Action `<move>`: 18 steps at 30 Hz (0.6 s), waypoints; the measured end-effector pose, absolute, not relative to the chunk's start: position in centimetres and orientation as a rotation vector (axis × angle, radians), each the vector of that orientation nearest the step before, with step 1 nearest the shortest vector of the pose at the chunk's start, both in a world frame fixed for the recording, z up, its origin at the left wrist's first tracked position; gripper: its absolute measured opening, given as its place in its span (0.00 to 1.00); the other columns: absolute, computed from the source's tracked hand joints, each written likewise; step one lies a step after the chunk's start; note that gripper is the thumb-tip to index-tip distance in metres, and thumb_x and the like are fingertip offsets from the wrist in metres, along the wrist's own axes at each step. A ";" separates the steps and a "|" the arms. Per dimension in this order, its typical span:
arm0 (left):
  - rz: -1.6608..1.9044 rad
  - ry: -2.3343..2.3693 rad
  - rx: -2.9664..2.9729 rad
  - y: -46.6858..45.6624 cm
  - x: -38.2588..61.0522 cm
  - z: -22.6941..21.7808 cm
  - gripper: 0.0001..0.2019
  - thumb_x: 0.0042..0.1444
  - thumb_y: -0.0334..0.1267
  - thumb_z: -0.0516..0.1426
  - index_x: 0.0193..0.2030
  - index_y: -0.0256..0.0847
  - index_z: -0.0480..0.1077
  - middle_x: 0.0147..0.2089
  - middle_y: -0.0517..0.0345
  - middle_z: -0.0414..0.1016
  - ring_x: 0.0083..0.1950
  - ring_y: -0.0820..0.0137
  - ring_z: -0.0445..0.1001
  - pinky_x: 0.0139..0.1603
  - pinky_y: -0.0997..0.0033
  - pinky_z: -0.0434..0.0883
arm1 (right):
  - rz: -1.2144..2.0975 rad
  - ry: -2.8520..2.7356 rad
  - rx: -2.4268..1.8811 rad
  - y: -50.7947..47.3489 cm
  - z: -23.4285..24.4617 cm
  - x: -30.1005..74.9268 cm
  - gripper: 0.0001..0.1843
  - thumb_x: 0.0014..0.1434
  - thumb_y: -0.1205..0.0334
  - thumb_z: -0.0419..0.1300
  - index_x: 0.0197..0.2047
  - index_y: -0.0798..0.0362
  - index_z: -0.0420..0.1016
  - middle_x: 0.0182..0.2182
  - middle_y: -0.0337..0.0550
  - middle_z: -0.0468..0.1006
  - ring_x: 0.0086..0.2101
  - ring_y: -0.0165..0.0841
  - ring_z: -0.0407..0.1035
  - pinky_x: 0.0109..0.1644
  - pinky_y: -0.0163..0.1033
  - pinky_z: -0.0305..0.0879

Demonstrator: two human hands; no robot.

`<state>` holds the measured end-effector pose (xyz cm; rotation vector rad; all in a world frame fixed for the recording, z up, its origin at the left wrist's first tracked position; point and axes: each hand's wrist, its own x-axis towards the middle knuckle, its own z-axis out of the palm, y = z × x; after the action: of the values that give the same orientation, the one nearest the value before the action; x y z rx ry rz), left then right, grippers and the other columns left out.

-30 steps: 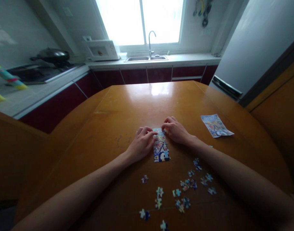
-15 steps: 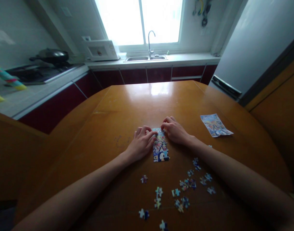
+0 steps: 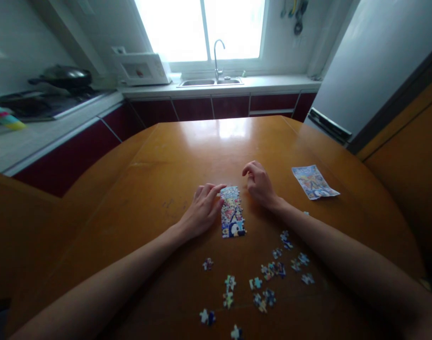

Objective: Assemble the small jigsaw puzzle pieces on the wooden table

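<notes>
A partly assembled strip of jigsaw puzzle [image 3: 231,212] lies in the middle of the wooden table [image 3: 187,156]. My left hand [image 3: 202,209] rests flat against the strip's left edge, fingers stretched out and touching its top corner. My right hand [image 3: 258,183] hovers just right of the strip's top, lifted off it, fingers curled loosely with nothing visible in them. Several loose puzzle pieces [image 3: 268,271] lie scattered on the table nearer to me, below my right forearm.
A printed picture sheet [image 3: 314,181] lies on the table to the right. Behind the table run a counter with a sink and tap [image 3: 216,78], a microwave [image 3: 139,70] and a wok on a stove [image 3: 62,78]. A refrigerator [image 3: 371,61] stands at right.
My right hand has lifted off the top of the puzzle strip and drawn back to the right. My left hand has stayed against the strip. The view has tilted slightly.
</notes>
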<state>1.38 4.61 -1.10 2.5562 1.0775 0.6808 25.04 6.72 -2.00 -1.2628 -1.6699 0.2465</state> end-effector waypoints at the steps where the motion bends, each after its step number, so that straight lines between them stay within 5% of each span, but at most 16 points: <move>1: 0.678 1.073 2.558 4.6 1.4 -1.1 0.19 0.71 0.41 0.48 0.66 0.45 0.60 0.55 0.50 0.67 0.57 0.59 0.62 0.63 0.53 0.63 | 0.271 -1.640 -1.290 6.9 -2.1 25.2 0.14 0.52 0.78 0.48 0.32 0.51 0.69 0.35 0.45 0.71 0.40 0.39 0.66 0.46 0.43 0.62; 18: 0.674 1.051 2.538 4.6 1.6 -0.9 0.16 0.70 0.40 0.51 0.61 0.43 0.65 0.51 0.51 0.71 0.55 0.59 0.65 0.61 0.54 0.65 | 0.542 -1.587 -1.403 7.5 -3.0 26.0 0.11 0.50 0.73 0.53 0.28 0.53 0.76 0.31 0.44 0.74 0.35 0.36 0.67 0.43 0.41 0.63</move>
<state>1.55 4.56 -0.87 2.5376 1.0512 0.6736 26.02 7.47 -3.00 -1.4034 -1.5873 0.5416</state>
